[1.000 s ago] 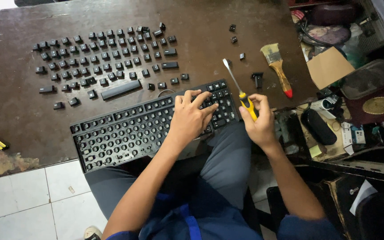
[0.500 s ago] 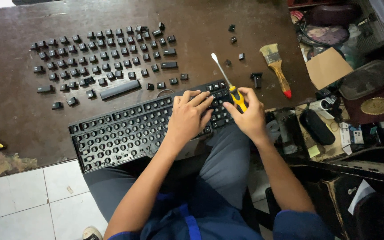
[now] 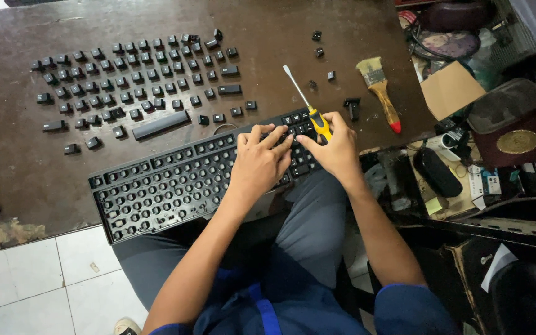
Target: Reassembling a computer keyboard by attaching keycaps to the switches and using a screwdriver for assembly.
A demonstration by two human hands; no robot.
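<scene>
Hands closer together, screwdriver (image 3: 308, 104) shifted left over keyboard (image 3: 175, 180)

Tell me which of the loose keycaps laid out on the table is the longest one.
The long black bar keycap lying at a slant below the rows of small square keycaps, just above the keyboard; it is far longer than any other.

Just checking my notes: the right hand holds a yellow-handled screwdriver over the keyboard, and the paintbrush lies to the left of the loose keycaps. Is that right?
Not quite. In the head view the paintbrush lies to the right of the loose keycaps, not the left. The rest stands: the right hand holds the yellow-handled screwdriver over the keyboard.
</scene>
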